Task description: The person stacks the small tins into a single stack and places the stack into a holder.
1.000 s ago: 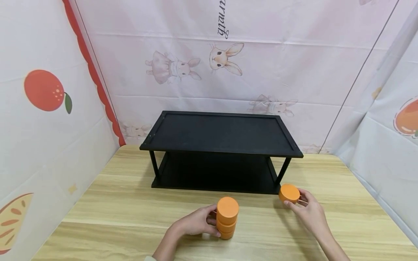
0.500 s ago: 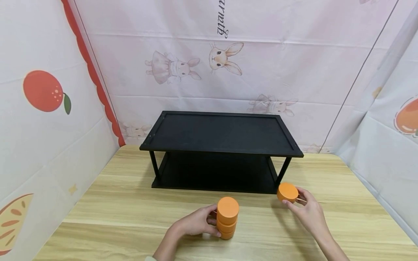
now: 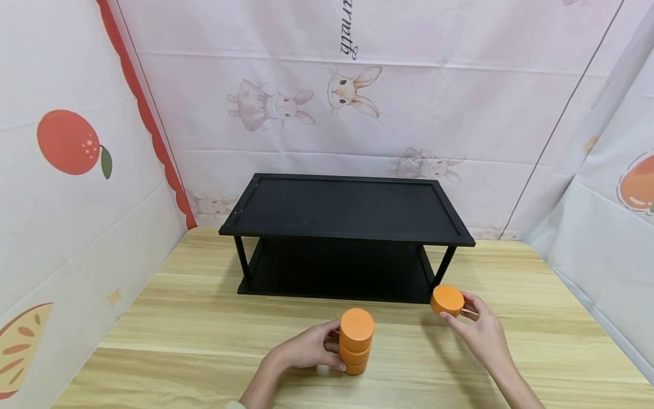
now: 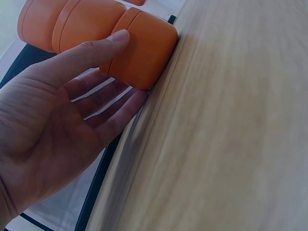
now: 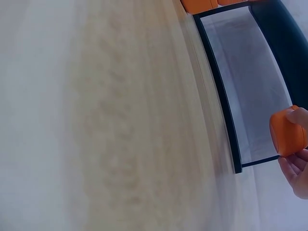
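Note:
A stack of three orange round lidded containers stands upright on the wooden table. My left hand holds the stack low from its left side. In the left wrist view, its thumb lies against the bottom container and its fingers curve around the other side. Another orange round container is pinched by my right hand between thumb and fingers. It is held above the table, as the right wrist view also shows, near the front right corner of the black two-tier shelf.
The shelf stands at the back of the table, with its lower tier open to the front. Printed cloth covers the back and both sides. Thin black posts hold up the upper tier.
My right hand has moved slightly left and away from me, carrying its container a little. The left hand and the stack have stayed in place.

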Demonstrator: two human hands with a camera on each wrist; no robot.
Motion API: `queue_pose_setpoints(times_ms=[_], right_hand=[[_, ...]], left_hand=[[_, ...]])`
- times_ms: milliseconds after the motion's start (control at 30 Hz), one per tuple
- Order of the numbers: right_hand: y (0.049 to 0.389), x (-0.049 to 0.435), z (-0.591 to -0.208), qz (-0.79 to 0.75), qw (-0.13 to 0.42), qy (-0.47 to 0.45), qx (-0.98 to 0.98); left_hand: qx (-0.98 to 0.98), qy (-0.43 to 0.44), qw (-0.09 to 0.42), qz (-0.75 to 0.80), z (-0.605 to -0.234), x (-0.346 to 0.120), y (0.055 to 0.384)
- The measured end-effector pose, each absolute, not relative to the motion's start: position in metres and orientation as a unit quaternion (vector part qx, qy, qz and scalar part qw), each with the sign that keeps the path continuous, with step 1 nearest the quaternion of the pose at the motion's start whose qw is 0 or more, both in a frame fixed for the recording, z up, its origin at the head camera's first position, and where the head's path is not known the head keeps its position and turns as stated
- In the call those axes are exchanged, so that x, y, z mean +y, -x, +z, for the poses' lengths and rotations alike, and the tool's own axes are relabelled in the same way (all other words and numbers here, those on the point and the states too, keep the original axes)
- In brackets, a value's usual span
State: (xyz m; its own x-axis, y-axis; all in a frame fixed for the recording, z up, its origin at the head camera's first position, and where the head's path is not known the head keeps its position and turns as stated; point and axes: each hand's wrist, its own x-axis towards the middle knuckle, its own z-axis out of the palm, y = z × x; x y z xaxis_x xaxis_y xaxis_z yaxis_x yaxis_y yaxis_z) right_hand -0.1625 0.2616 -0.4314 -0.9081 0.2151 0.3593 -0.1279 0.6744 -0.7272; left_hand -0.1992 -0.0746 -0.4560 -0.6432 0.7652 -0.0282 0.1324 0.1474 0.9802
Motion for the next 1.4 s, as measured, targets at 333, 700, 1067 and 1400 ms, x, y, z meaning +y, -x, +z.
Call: queue_pose_setpoints(times_ms=[333, 700, 1067, 1400], right_hand=[[0.163, 0.256, -0.428, 0.405, 0.209, 0.009, -0.890], [0.163, 0.253, -0.427, 0.409, 0.194, 0.006, -0.892], [0.162, 0.249, -0.422, 0.413, 0.175, 0.007, -0.894], [0.161, 0.247, -0.420, 0.417, 0.180, 0.002, -0.891]], left_hand=[[0.703, -0.318, 0.279, 0.572, -0.456, -0.075, 0.200], [0.706, -0.325, 0.273, 0.567, -0.457, -0.074, 0.200], [0.707, -0.325, 0.273, 0.565, -0.456, -0.074, 0.200], [0.709, -0.323, 0.274, 0.564, -0.456, -0.074, 0.200]])
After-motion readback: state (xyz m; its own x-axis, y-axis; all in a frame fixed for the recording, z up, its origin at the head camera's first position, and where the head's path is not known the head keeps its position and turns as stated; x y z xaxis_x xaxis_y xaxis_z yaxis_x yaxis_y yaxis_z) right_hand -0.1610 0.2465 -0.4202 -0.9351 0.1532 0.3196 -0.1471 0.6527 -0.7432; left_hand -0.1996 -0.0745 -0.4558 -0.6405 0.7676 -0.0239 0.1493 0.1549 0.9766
